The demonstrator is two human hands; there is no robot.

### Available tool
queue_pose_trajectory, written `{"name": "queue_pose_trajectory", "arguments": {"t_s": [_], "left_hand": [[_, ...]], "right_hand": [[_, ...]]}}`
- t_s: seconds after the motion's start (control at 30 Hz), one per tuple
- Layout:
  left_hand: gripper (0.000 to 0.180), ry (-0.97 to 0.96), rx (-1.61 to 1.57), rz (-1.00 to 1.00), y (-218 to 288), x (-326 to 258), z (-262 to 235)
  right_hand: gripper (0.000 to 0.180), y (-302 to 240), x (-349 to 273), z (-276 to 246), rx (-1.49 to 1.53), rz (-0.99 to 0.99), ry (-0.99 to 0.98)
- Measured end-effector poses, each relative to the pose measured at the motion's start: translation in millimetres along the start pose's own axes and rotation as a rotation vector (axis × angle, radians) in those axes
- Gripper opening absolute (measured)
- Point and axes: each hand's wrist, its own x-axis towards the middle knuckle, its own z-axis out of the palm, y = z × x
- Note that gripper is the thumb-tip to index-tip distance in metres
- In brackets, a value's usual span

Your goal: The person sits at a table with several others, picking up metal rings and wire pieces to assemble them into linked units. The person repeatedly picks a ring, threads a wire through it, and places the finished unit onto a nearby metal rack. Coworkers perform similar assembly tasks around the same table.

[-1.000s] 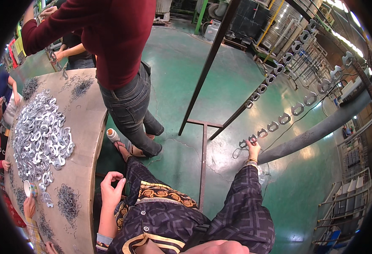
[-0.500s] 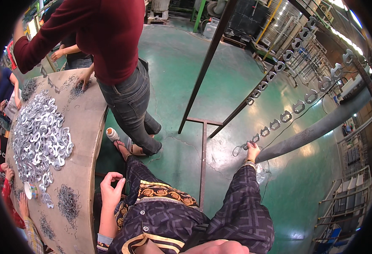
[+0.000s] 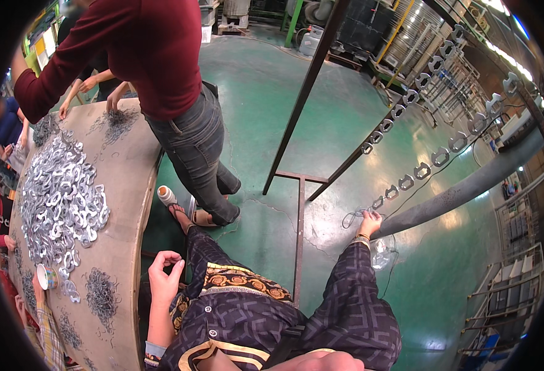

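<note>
My right hand reaches out to the right and grips a thin wire hook at the lower end of a slanting line of grey metal parts hung on wire. My left hand is raised near my chest beside the table's edge, fingers loosely curled with thumb and forefinger pinched together; whether anything small is between them I cannot tell. A big heap of the same silvery metal parts lies on the round wooden table at my left.
A person in a dark red top and grey jeans stands close ahead at the table's edge. Other people's hands work around the table. Small piles of wire hooks lie on it. A dark metal frame stands on the green floor. A small bottle stands below.
My right hand stays on the hanging line. The person in red has shifted slightly and leans over the table. The view has tilted a little.
</note>
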Motion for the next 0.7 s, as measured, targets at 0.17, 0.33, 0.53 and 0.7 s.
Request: {"name": "queue_pose_trajectory", "arguments": {"t_s": [0.17, 0.33, 0.53, 0.7], "left_hand": [[0.014, -0.006, -0.017, 0.000, -0.3, -0.3, 1.0], [0.014, -0.008, -0.035, -0.017, -2.2, -2.6, -1.1], [0.014, -0.041, -0.090, -0.042, -9.8, -12.1, 8.9], [0.016, -0.094, -0.057, -0.035, -19.9, -19.6, 19.8]], "right_hand": [[0.055, -2.0, -4.3, -3.2, 0.142, 0.050, 0.039], [0.059, -0.8, -11.3, -6.2, 0.150, 0.134, 0.041], [0.063, 15.7, -70.7, -13.5, 0.103, 0.160, -0.205], [0.057, -3.7, -201.8, 33.9, -0.119, 0.300, -0.865]]}}
